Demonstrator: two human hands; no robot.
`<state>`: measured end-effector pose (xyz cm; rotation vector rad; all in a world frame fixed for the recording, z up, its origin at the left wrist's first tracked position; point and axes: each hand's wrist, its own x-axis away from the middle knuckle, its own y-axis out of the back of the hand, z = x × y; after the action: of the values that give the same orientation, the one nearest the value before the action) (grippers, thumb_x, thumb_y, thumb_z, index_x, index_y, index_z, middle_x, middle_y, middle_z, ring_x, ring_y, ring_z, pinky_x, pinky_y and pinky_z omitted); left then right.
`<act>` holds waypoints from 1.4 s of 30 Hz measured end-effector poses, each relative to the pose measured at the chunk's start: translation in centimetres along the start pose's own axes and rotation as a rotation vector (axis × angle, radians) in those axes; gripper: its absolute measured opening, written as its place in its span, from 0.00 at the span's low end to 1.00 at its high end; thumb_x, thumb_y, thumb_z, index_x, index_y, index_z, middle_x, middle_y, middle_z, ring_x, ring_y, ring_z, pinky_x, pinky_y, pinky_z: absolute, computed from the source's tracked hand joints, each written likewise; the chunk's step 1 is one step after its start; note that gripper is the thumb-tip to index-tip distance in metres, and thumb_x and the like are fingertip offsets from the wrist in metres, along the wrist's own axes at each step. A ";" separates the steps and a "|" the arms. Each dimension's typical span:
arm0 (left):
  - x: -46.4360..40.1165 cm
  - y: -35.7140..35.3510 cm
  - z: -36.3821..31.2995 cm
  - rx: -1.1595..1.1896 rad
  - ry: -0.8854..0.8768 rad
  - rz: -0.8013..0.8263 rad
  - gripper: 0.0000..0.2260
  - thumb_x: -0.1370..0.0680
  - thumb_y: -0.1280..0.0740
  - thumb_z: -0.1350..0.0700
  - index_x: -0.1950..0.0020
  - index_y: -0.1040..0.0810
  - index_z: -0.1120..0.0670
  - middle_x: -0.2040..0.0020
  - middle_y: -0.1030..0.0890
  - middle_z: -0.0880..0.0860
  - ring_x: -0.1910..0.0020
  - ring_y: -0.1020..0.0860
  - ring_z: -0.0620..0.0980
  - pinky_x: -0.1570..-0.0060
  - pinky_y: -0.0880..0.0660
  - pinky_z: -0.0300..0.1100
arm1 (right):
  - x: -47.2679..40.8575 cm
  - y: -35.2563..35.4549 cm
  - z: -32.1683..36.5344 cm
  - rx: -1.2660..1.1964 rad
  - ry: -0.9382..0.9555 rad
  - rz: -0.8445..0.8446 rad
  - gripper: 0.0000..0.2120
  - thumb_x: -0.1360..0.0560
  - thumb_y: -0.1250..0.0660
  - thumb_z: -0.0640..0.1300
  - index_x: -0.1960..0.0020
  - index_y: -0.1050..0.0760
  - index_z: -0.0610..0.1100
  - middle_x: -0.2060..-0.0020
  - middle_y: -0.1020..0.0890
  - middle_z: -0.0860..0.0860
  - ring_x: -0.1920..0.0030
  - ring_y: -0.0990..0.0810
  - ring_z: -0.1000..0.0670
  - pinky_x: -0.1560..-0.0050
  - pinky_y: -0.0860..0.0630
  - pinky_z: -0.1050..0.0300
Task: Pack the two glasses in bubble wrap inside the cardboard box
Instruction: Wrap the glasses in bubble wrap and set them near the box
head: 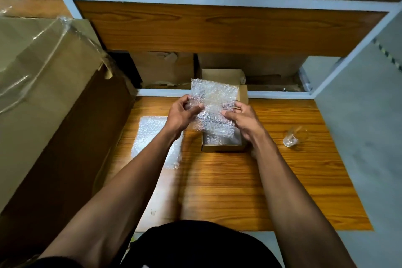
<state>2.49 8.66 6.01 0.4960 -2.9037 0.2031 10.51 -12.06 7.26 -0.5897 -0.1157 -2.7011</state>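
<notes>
Bubble wrap point(214, 102) is pinched in both my hands, left hand point(182, 115) and right hand point(243, 121), above the small cardboard box point(224, 148). One glass point(294, 136) lies right of it on the tabletop point(250, 180). Another sheet point(152, 137) lies left.

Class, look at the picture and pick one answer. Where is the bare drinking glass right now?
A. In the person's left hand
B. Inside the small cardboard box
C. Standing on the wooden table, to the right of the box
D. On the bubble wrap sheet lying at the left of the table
C: the glass stands alone on the table, right of the cardboard box, while both hands hold a bubble wrap sheet over the box.
</notes>
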 end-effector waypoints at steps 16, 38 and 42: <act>0.0 -4.6 -0.1 -0.187 -0.039 0.264 0.05 0.20 0.31 0.70 0.46 0.16 0.69 0.49 0.13 0.56 0.49 0.14 0.49 0.53 0.18 0.42 | 3.3 7.5 -0.9 0.076 0.080 -0.010 0.19 0.16 0.42 0.32 0.51 0.13 0.42 0.42 0.14 0.47 0.49 0.18 0.33 0.46 0.20 0.44; 2.0 -11.6 -0.6 -0.562 -0.304 0.001 0.26 0.22 0.24 0.58 0.30 0.32 0.46 0.51 0.24 0.45 0.56 0.23 0.43 0.60 0.24 0.38 | 3.7 7.0 -0.9 0.465 0.269 -0.399 0.30 0.28 0.20 0.41 0.30 0.26 0.52 0.49 0.18 0.51 0.57 0.18 0.55 0.61 0.19 0.58; 2.1 -12.5 -0.5 -0.613 -0.342 -0.026 0.19 0.21 0.25 0.59 0.36 0.30 0.48 0.51 0.22 0.46 0.57 0.23 0.41 0.64 0.30 0.29 | 3.3 6.5 -1.2 0.396 0.263 -0.336 0.25 0.27 0.21 0.40 0.33 0.22 0.52 0.47 0.16 0.51 0.50 0.14 0.52 0.51 0.14 0.47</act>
<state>4.92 -3.58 8.22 0.4864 -3.0430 -0.8253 9.72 -19.36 7.53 -0.0995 -0.7151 -2.9218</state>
